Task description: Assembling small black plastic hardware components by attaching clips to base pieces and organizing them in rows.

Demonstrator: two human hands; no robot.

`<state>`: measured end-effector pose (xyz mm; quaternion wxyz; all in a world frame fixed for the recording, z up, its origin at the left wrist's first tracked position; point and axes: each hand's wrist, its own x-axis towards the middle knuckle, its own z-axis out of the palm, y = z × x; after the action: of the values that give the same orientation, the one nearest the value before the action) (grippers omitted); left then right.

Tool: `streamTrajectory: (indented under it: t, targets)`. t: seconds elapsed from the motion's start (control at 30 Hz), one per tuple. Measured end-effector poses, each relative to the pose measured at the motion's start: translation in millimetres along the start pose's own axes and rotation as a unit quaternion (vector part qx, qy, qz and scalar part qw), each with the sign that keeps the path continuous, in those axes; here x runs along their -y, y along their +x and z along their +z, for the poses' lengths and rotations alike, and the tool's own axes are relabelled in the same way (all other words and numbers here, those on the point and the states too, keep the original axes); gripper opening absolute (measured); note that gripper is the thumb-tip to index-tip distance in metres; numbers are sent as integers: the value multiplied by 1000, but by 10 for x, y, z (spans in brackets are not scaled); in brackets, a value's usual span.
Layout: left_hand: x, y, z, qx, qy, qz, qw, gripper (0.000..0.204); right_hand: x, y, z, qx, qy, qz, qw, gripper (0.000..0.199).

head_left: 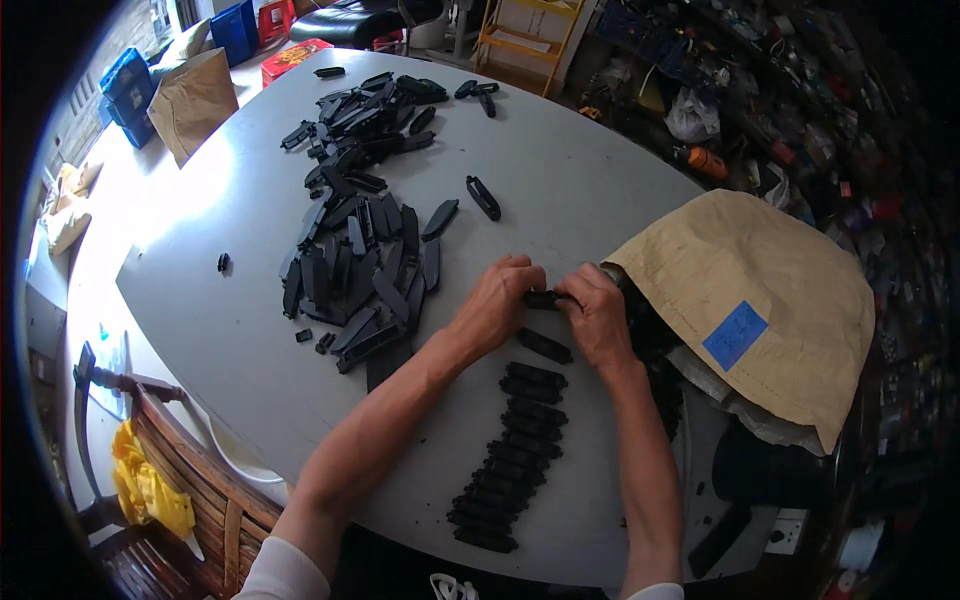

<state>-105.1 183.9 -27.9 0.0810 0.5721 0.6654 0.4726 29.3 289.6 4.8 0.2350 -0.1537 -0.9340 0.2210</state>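
Nearest the lower edge, a wooden chair (160,450) with a yellow cloth (145,490) draped on it stands at the left, beside the rim of a pale grey worktop (600,180) whose edges curve with the lens. On the worktop just ahead of the forearms, a neat column of black plastic pieces (510,455) runs from near the lower edge up toward the hands. Above it, the left hand (497,300) and the right hand (597,315) meet at mid-worktop, fingers of both closed around one small black piece (540,298) pinched between them, held just above the surface. Immediately to the right lies a large brown paper sack (770,300) with a blue label (735,335), its open mouth facing the right hand and dark parts showing inside. To the left of the hands spreads a loose pile of similar black strips (360,260), with a few small bits (223,262) lying apart from it. Farther back a second scatter of black pieces (370,110) covers the far part of the worktop, and one piece (483,197) lies alone between the piles and the sack. Beyond the far edge stand another brown sack (195,100), blue crates (130,90), a red crate (295,55), a black seat (350,22) and a yellow stepladder (525,40). The right side of the room is crowded with dim, cluttered goods (780,120).
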Motion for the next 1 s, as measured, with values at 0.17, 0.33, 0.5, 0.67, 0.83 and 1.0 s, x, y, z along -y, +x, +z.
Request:
streamTrajectory:
  t: [0.17,0.33,0.5,0.67,0.83,1.0]
  targets:
    - [6,36,-25,21,-7,19,1000,26,-10,13,-4,-10,-117,-97,988,14]
    - [-3,-22,-44,27,-41,4,999,26,-37,-29,-88,38,-60,-100,992,10]
    - [-31,-40,-48,40,-27,29,998,25,-32,-67,-148,85,-4,-19,996,3]
    - [13,-63,-10,37,-53,22,998,24,8,-12,-116,128,27,123,984,13]
    - [18,-42,-60,48,-83,4,995,25,31,14,-80,144,10,106,984,10]
    - [3,-19,-39,50,-113,1,992,23,53,-55,25,86,-15,32,996,8]
